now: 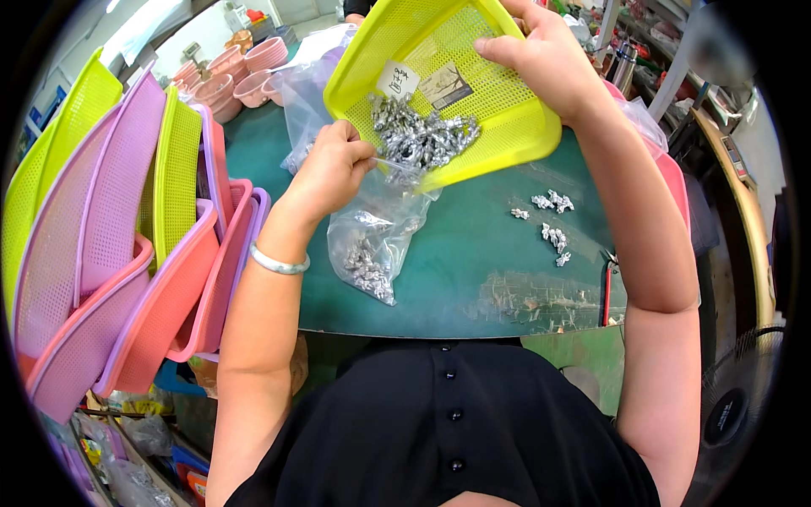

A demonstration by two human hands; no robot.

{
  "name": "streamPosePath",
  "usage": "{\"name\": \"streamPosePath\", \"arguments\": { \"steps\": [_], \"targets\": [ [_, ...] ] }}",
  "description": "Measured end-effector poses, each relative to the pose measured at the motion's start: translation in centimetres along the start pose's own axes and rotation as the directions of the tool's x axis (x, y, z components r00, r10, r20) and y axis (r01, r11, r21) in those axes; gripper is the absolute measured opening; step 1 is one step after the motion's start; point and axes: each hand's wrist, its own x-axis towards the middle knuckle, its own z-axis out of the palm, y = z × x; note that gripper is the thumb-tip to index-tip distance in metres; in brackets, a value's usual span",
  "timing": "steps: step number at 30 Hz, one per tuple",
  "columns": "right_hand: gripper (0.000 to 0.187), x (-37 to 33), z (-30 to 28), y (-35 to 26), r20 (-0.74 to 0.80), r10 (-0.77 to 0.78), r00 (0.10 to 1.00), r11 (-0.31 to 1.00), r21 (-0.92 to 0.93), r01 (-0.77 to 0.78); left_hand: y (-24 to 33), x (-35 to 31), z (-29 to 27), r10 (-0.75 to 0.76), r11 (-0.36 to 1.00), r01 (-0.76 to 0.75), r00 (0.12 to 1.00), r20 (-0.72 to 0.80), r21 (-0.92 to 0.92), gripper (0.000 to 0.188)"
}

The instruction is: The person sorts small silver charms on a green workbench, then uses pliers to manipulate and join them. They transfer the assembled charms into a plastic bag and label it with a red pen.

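Observation:
My right hand (541, 59) grips the far right rim of a yellow-green plastic basket (511, 127), which is tilted toward me. Heaped at its lower corner are many small silvery metal pieces (422, 135), with a paper tag (397, 80) and a printed card (445, 85) behind them. My left hand (334, 165) is closed on the mouth of a clear plastic bag (384, 211), just under the basket's low edge. Some silvery pieces (366, 269) lie in the bottom of the bag. What exactly these pieces are, I cannot make out.
Several loose silvery pieces (553, 237) lie on the green tabletop (456, 279), near red-handled pliers (607, 291). Stacked pink, purple and green baskets (127, 211) crowd the left side. Pink bowls (218, 95) stand at the back left; a fan (731, 414) is at lower right.

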Motion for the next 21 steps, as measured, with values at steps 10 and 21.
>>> {"name": "streamPosePath", "arguments": {
  "steps": [10, 21],
  "targets": [
    [0.052, 1.2, 1.0, 0.3, 0.022, -0.04, 0.999, 0.999, -0.004, 0.04, -0.4, -0.3, -0.6, 0.024, 0.999, -0.021, 0.994, -0.109, 0.027, 0.008],
    [0.054, 0.0, 4.2, -3.2, 0.224, -0.106, 0.969, 0.994, 0.028, 0.102, -0.7, -1.8, -1.2, -0.023, 0.999, 0.027, 0.988, -0.152, 0.022, 0.009]
  ]
}}
